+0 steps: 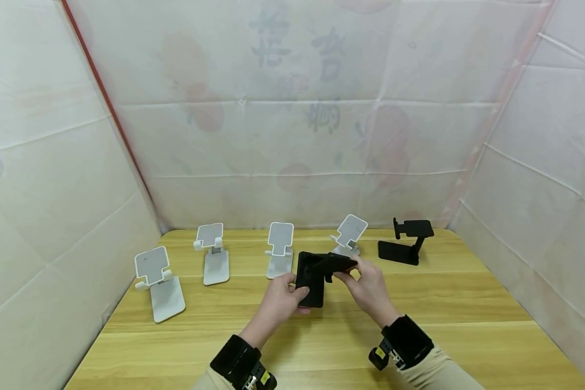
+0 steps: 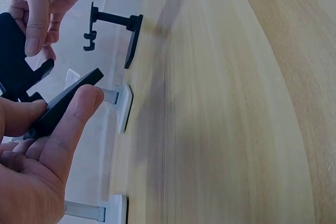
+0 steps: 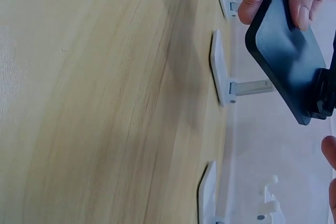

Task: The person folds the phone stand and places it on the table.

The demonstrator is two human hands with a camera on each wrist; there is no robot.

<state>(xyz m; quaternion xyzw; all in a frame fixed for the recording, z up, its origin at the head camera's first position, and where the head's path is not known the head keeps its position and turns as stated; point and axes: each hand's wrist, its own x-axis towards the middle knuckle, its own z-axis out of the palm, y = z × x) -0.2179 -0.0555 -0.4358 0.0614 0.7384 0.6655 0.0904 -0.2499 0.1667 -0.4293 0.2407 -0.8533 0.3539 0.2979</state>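
A black folding phone stand point(image 1: 311, 292) is held above the table between both hands. My left hand point(image 1: 279, 299) grips its flat base, thumb on the upper face. My right hand point(image 1: 369, 287) pinches the raised holder plate point(image 1: 338, 263) at its right end. In the left wrist view, the left hand point(image 2: 39, 169) is curled around the base and the right hand point(image 2: 47, 1) has its fingers on the dark plate. The right wrist view shows the left fingers on the base point(image 3: 289, 51) and only some right fingertips point(image 3: 329, 153) at the edge.
A second black phone stand point(image 1: 400, 252) stands unfolded at the back right. Several white phone stands, such as the far-left one point(image 1: 168, 299) and the middle one point(image 1: 280, 265), stand along the back and left of the wooden table point(image 1: 468, 325). White sheets point(image 1: 292, 141) enclose three sides.
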